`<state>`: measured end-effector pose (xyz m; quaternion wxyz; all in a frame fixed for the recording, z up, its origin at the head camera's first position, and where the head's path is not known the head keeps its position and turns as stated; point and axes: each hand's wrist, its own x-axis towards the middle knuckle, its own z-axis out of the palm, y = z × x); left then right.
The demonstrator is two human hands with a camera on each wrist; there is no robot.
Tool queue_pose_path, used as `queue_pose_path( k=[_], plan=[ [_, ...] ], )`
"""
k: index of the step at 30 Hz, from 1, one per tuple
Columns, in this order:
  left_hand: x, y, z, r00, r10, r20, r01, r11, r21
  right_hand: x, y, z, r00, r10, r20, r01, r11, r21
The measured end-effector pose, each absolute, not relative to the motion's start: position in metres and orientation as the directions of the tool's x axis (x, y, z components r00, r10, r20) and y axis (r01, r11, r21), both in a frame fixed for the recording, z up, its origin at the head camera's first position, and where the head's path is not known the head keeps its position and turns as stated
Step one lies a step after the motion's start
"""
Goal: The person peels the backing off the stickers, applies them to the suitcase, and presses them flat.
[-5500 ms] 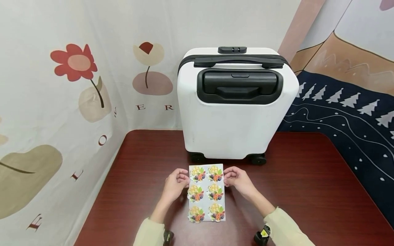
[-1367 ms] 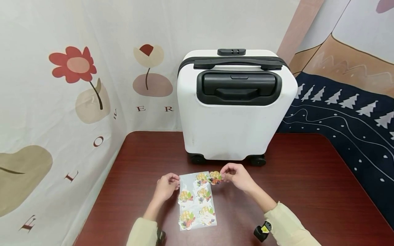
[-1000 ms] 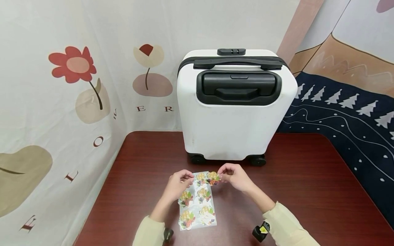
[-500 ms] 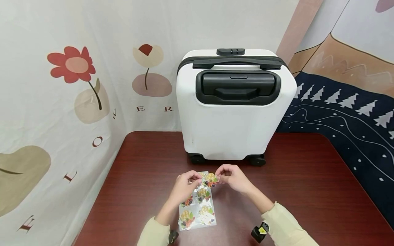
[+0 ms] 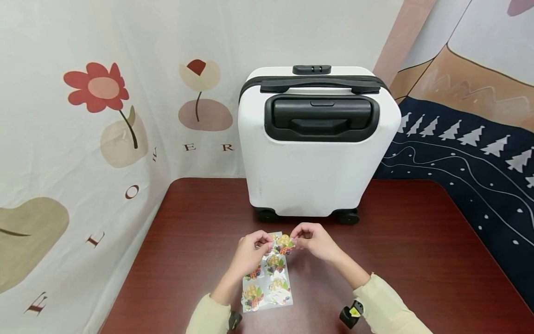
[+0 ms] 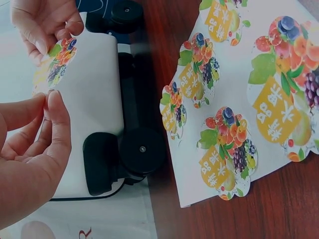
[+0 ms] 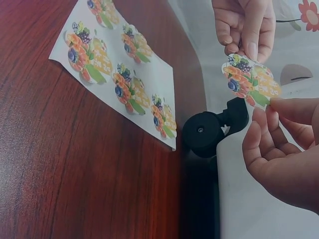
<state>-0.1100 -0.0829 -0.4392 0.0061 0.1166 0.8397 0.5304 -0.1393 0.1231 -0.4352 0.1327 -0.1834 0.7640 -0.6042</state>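
A round fruit-print sticker [image 5: 284, 244] with yellow lettering is held by its edges between both hands, off its backing sheet. My left hand [image 5: 249, 253] pinches one edge with thumb and forefinger, as the left wrist view shows. My right hand [image 5: 317, 242] pinches the opposite edge; in the right wrist view the sticker [image 7: 251, 82] is stretched between the two sets of fingertips. Below the hands lies the white sticker sheet [image 6: 185, 191] with several matching stickers on it. In the head view, the left hand covers part of the sheet's upper left.
Just behind the hands a white suitcase [image 5: 313, 178] with black handles stands upright on black wheels [image 5: 346, 216]. The dark red wooden table [image 5: 200, 218] extends to both sides. Printed cloth hangings [image 5: 125, 185] enclose the back and sides.
Earlier both hands were at the sheet's edges; the right then lifted one sticker off. My left hand has left the sheet's side and moved right, taking the sticker's other edge. The sticker shifted slightly left.
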Motion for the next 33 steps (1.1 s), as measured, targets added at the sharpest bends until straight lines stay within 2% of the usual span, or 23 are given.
queue_pose_path(
  k=[12,19,33],
  plan=[
    [-0.112,-0.088,-0.440,-0.981,0.156,0.119,0.173,0.401,0.900,-0.139,0.127,-0.434,-0.917,-0.397,-0.021,-0.057,0.184,-0.981],
    [-0.113,-0.088,-0.439,-0.981,0.152,0.117,0.168,0.382,0.909,-0.138,0.125,-0.432,-0.903,-0.429,-0.032,-0.035,0.148,-0.988],
    [-0.111,-0.085,-0.440,-0.980,0.160,0.116,0.172,0.393,0.904,-0.140,0.122,-0.442,-0.903,-0.429,0.001,-0.101,0.209,-0.973]
  ],
)
